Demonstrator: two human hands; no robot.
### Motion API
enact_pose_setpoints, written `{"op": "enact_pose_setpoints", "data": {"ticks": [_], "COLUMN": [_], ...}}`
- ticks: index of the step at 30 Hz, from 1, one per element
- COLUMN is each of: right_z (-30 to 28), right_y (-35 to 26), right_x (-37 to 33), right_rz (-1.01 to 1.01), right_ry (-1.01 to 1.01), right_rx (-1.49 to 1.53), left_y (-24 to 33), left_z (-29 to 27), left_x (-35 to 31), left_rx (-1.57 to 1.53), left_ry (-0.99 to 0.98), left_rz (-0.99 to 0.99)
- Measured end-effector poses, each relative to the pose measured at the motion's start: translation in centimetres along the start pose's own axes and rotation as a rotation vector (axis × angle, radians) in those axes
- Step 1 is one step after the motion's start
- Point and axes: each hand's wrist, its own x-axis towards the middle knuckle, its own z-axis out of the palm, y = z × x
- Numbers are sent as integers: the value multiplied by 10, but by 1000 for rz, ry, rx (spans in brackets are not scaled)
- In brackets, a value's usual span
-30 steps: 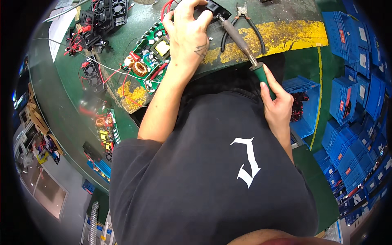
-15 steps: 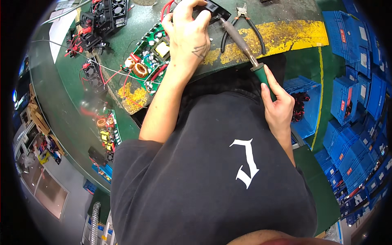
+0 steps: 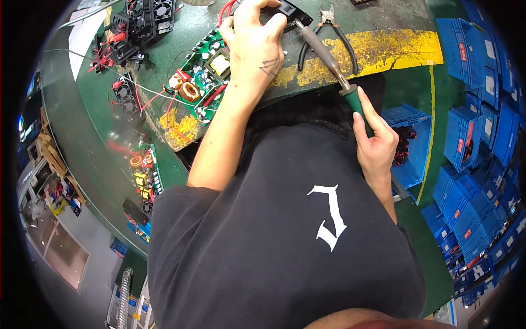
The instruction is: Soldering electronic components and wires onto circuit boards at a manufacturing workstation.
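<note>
My right hand (image 3: 377, 140) is wrapped round the green handle of a soldering iron (image 3: 323, 52). Its metal shaft slants up and left across the bench edge, and the tip meets a black plastic panel (image 3: 298, 12). With its fingers curled, my left hand (image 3: 256, 46) grips that panel at the top of the view; the fingertips are partly hidden. Below my left wrist lies a green circuit board (image 3: 204, 77) with a copper-wound coil (image 3: 189, 92) and a yellow-wrapped transformer. Red wires (image 3: 226, 11) run up beside my left hand. Just right of the iron's tip rest black-handled cutting pliers (image 3: 327, 19), jaws pointing away.
Black cooling fans (image 3: 148, 19) with red wires cluster at the far left of the bench, with another fan (image 3: 126, 97) nearer. A second circuit board (image 3: 143, 172) lies at left. Blue crates (image 3: 466, 137) stack on the right; one open crate (image 3: 415, 164) holds dark parts.
</note>
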Motion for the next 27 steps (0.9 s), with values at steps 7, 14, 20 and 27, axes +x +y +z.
{"op": "enact_pose_setpoints", "data": {"ticks": [7,14,20,27], "right_z": [-3,-2,2,-3], "right_y": [-8,-10,-4,-8], "right_x": [5,4,3,5], "right_rz": [27,192,152,230], "right_ry": [-59,-129,-100,-160], "right_rx": [-41,86,110,76], "left_y": [1,-11,-3,4], "left_z": [3,31,15,1], "left_x": [-2,-9,-8,-6], "left_rx": [-14,-243,-299,-139], "left_ry": [-1,241,204,53], "left_rz": [-27,-39,-68,-120]}}
